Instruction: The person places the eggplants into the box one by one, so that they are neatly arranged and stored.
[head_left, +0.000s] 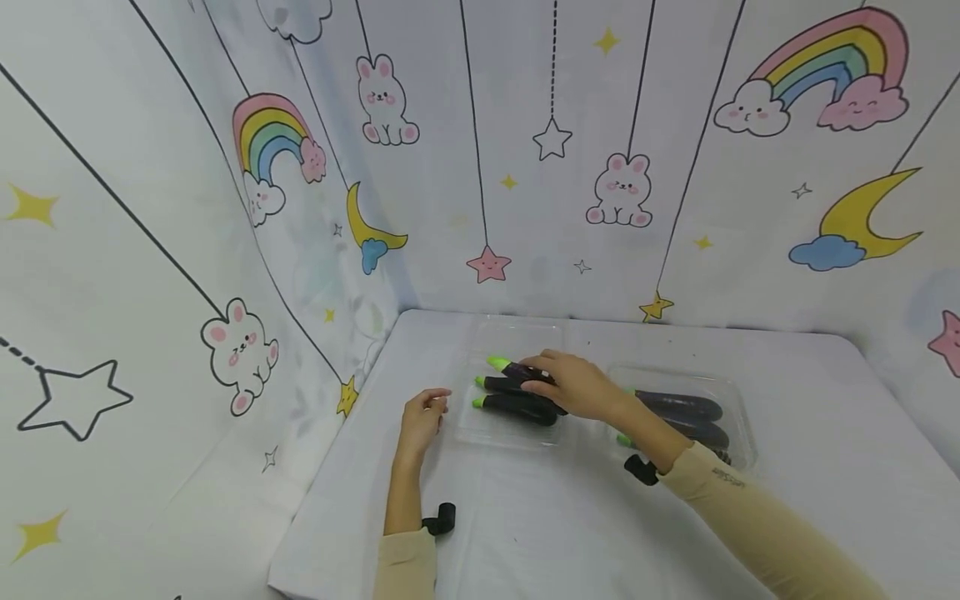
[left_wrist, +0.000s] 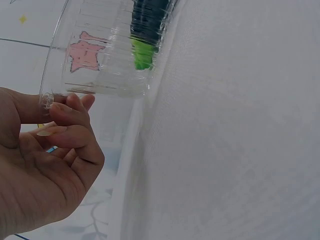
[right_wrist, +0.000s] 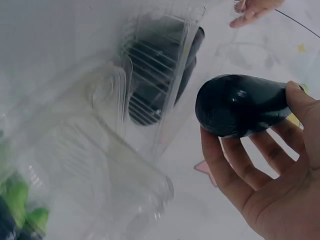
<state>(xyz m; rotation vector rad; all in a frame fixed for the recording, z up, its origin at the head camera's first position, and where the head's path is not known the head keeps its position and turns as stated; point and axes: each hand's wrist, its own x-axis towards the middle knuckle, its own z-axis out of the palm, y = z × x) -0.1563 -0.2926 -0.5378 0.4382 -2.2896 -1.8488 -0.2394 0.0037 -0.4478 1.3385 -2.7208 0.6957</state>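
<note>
My right hand [head_left: 573, 385] grips a dark eggplant [right_wrist: 240, 106] by its length, thumb on one side and fingers under the other. This eggplant hangs over the left clear plastic container [head_left: 510, 439], its green stem end pointing left. Two more eggplants [head_left: 517, 408] lie side by side in that container, stems to the left. At the container's left edge is my left hand [head_left: 422, 425]. In the left wrist view, the thumb and fingers pinch a corner of the container's rim [left_wrist: 47, 100]. The right hand's fingertips are partly hidden in the head view.
Right of the left container stands a second clear plastic container [head_left: 738, 417] with several eggplants [head_left: 682, 406], partly covered by my right forearm. Both stand on a white-covered table [head_left: 525, 517]. Patterned cloth walls [head_left: 450, 183] rise behind and at the left.
</note>
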